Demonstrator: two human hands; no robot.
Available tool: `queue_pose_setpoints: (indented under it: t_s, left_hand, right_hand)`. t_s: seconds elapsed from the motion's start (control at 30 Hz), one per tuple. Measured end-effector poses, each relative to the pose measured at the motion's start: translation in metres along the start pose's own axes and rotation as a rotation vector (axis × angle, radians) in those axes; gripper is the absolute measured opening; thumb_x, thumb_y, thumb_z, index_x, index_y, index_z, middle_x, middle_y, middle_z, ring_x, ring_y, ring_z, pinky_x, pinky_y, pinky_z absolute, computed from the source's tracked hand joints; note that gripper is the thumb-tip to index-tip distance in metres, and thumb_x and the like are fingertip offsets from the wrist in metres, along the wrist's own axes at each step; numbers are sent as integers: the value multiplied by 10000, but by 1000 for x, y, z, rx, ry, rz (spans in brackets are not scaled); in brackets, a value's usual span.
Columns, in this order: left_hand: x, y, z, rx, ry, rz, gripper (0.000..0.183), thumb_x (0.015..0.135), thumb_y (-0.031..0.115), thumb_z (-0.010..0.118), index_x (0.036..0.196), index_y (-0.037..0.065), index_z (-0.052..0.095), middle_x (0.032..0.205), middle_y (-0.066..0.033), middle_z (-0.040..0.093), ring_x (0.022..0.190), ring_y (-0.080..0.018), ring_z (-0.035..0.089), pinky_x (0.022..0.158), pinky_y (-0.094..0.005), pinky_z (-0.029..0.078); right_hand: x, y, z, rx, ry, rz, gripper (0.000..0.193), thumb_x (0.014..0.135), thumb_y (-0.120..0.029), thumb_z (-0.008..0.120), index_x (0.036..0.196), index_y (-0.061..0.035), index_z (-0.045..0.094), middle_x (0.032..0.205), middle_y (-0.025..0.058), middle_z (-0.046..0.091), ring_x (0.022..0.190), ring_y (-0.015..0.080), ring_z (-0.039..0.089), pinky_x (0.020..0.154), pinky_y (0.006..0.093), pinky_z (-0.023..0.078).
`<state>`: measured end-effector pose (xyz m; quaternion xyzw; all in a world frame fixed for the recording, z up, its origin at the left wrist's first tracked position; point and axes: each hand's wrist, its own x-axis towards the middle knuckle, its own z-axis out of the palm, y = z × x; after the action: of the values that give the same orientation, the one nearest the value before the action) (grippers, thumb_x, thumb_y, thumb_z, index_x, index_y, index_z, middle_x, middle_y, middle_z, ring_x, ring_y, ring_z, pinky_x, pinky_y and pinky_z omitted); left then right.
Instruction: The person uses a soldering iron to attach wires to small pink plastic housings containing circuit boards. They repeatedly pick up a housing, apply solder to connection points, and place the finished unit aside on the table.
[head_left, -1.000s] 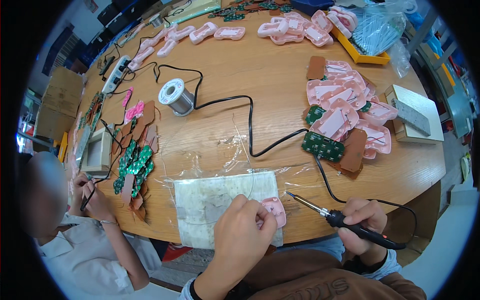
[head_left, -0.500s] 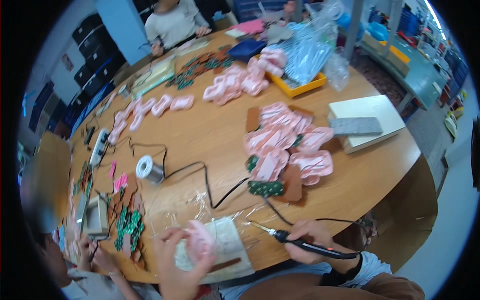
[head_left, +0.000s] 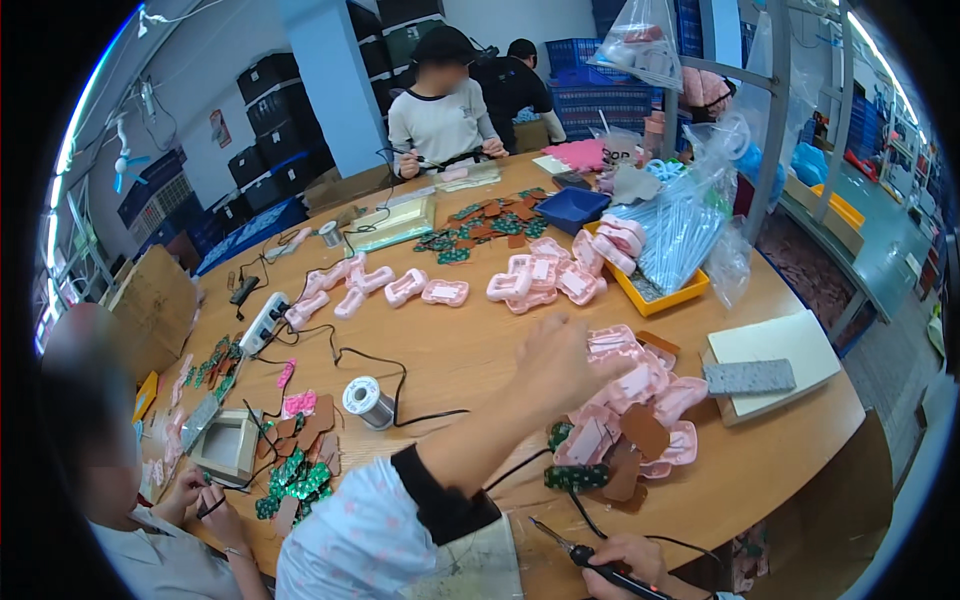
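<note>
My left hand (head_left: 555, 360) reaches across at the left side of a heap of pink plastic shells (head_left: 590, 437). The thumb points right over the heap; the other fingertips are hidden behind the hand, so whether they grip a shell does not show. My right hand (head_left: 632, 560), at the lower right, is closed round a black-handled soldering iron (head_left: 582, 555), its metal tip pointing up and left. Beneath my left sleeve, a pale work mat (head_left: 490, 562) lies partly covered. Brown pieces (head_left: 645, 430) and a green patterned piece (head_left: 576, 477) lie among the shells.
A solder spool (head_left: 368, 402) stands mid-table near black cables. A grey block (head_left: 750, 377) rests on a cream box (head_left: 785, 350) at the right. Behind are more pink shells (head_left: 535, 280) and a yellow tray (head_left: 665, 300). Co-workers sit at the left (head_left: 150, 540) and far side (head_left: 440, 115).
My left hand, which held a pink shell over the mat, has moved forward and right to the heap. My right hand keeps the soldering iron. The view has tilted up.
</note>
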<state>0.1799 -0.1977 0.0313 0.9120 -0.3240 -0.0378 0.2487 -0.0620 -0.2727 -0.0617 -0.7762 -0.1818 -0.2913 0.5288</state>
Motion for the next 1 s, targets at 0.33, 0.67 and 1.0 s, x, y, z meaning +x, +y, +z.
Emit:
queue_pose_setpoints:
  t_s: [0.33,0.67,1.0]
  left_hand:
    - [104,-146,6,449,177,-188,549,736,466,742,1075,44,650,1127,-177,626,1095,-328,579,898,-448,473]
    - [110,-158,10,153,299,-220,276,823,324,659,855,54,711,842,-94,701,779,-220,678,787,-376,511]
    - [-76,-103,-81,-1097,-120,-444,238,922,195,611,1086,28,657,996,-42,664,869,-127,635,801,-292,528]
  right_hand:
    - [3,7,4,54,48,44,232,693,6,724,892,-21,609,666,105,604,538,232,588,507,323,457]
    - [4,7,6,-40,93,28,223,690,7,727,878,-23,609,662,121,606,544,241,591,483,316,449]
    - [-18,20,7,81,49,154,263,700,-21,726,909,-30,566,690,87,596,523,157,530,475,260,395]
